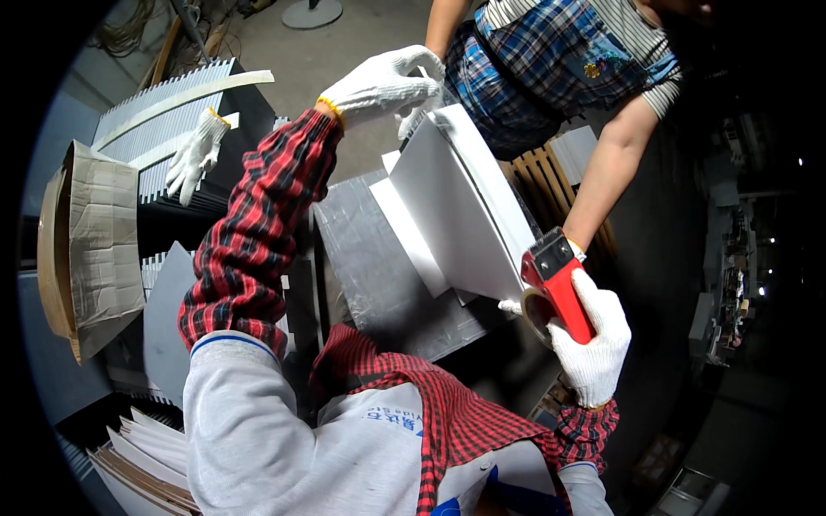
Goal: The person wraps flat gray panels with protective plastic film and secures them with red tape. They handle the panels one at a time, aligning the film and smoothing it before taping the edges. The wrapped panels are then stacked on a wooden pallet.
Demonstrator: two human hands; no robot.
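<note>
A bundle of white flat panels (pixel 456 198) stands tilted on edge on a grey plastic-covered surface (pixel 370 258). My right hand (pixel 598 344), in a white knit glove, is closed round a red tape dispenser (pixel 564 297). Its black toothed head and tape roll are beside the bundle's near right corner. At the far left corner, my left hand (pixel 379 86), gloved too, has its fingers curled into a pinch; what they hold, if anything, is unclear. A co-worker's forearms (pixel 615 168) reach down to both ends of the bundle, their hands partly hidden.
The co-worker in a plaid apron (pixel 525 77) stands across from me. On my left, a stack of grey slabs (pixel 146 120) bears pale strips and a loose white glove (pixel 198 155). An open cardboard box (pixel 103 232) and several upright boards (pixel 146 456) are nearer.
</note>
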